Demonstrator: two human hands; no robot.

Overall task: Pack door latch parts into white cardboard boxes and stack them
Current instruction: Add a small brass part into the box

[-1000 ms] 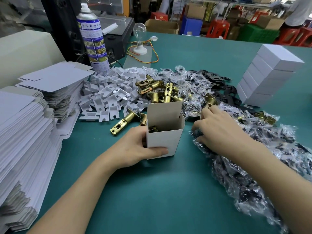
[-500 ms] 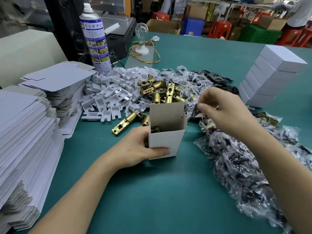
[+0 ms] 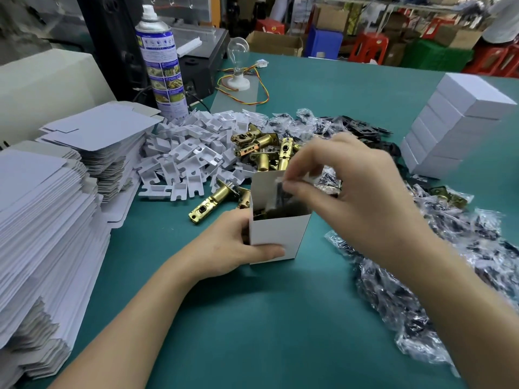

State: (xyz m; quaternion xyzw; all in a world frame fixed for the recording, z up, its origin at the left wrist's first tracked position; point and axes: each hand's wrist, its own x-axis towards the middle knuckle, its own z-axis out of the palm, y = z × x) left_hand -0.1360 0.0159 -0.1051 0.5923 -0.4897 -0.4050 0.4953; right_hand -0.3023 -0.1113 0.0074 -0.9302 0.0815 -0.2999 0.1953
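- My left hand (image 3: 233, 242) grips the open white box (image 3: 278, 234) at the table's middle, thumb across its front wall, so it stands upright.
- My right hand (image 3: 351, 192) pinches a small plastic bag (image 3: 277, 190) of dark parts at the box mouth, I think to lower it in (something brass seems to be inside already).
- Brass latch bolts (image 3: 264, 155) lie at 12 o'clock and the bag heap (image 3: 463, 242) at 3 o'clock, both within easy reach.
- The closed boxes (image 3: 455, 130) are stacked at 2 o'clock, well apart.

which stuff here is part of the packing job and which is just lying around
Job: open box in left hand; bagged part pinched by right hand; brass latches; bag pile; white inserts; flat box blanks; stacked boxes.
Lying about: spray can; light bulb; coloured wires.
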